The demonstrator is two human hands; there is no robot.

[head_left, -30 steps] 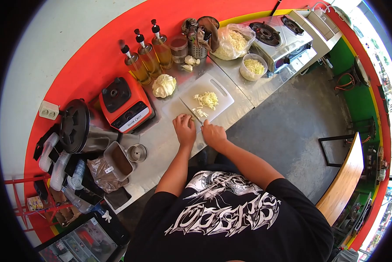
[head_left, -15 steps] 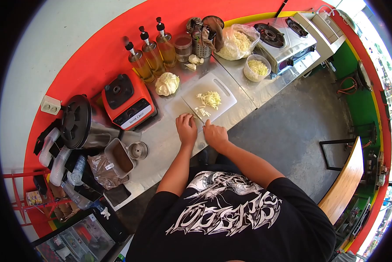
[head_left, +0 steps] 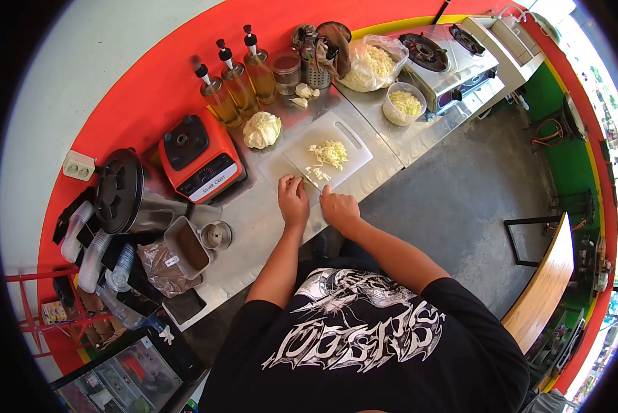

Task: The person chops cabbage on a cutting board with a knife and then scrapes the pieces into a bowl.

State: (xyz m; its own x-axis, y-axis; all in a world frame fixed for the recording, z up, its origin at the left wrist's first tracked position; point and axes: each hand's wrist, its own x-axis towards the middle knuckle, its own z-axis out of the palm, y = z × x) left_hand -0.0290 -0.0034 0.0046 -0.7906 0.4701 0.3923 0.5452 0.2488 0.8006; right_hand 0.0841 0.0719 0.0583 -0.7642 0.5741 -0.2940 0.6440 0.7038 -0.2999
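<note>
A white cutting board (head_left: 359, 154) lies on the metal counter, with a heap of shredded cabbage (head_left: 331, 154) on it and a few loose shreds near the knife. My right hand (head_left: 340, 208) is closed round the handle of a knife (head_left: 312, 182), whose thin blade points up and left over the board's near edge. Beside the blade, my left hand (head_left: 294, 200) has its fingers curled on a small pale piece of cabbage, mostly hidden beneath them. A partly peeled head of cabbage (head_left: 262, 131) sits just behind the board's left side.
A red blender base (head_left: 202, 162) stands left of the cabbage. Oil bottles (head_left: 238, 86) line the wall. Behind the board to the right are a plastic bag of shreds (head_left: 374, 65), a tub (head_left: 404, 107) and a gas stove (head_left: 453, 65). Containers crowd the left end.
The knife blade has tilted slightly beside my left fingers, and my right hand has shifted a little upward. My left hand stays nearly in place, its fingers still curled.
</note>
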